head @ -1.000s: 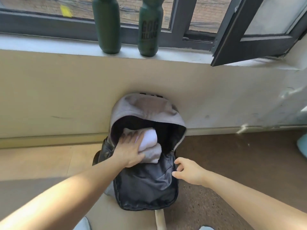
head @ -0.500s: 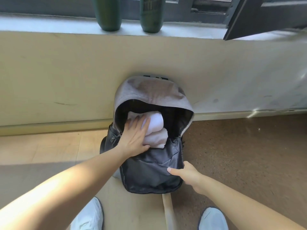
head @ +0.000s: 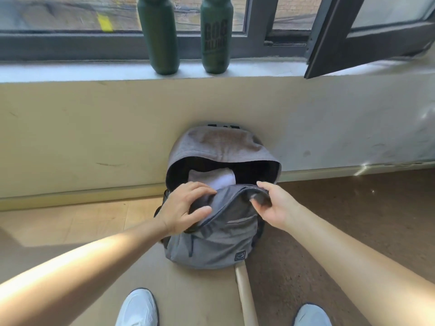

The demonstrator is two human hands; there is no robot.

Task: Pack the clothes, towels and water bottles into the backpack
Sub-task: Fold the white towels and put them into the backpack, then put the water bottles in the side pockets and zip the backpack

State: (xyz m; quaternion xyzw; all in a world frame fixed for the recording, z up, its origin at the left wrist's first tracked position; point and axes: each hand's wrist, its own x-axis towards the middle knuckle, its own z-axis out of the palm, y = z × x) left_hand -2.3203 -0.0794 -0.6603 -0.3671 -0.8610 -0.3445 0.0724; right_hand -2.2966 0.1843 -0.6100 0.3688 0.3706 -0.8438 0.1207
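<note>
head view: the left hand (head: 186, 208) grips the flap (head: 235, 201) of the backpack (head: 211, 250) at its left side. its fingers curl over the zip edge and the thumb presses on the grey outer face. the right hand (head: 274, 204) pinches the same edge at its right end, forefinger on top and thumb beneath, with the other fingers loosely bent. the flap stands raised between the two hands and half covers the mouth of the pack.

just beyond the left fingers, inside the open main compartment, lies a folded pale towel (head: 219, 180). its upper part shows above the flap edge; whether more cloth lies under it cannot be told.

the pack sits upright on the floor with its back against the wall (head: 94, 137) beyond both hands. its grey top arches over the dark opening.

well above and beyond the hands, a plain bottle (head: 161, 36) and a lettered bottle (head: 216, 36), both dark green, stand upright on the sill (head: 70, 71), near each other but apart. nearer than the hands, a left shoe (head: 137, 309) shows under the left forearm and a right shoe (head: 312, 315) under the right.
</note>
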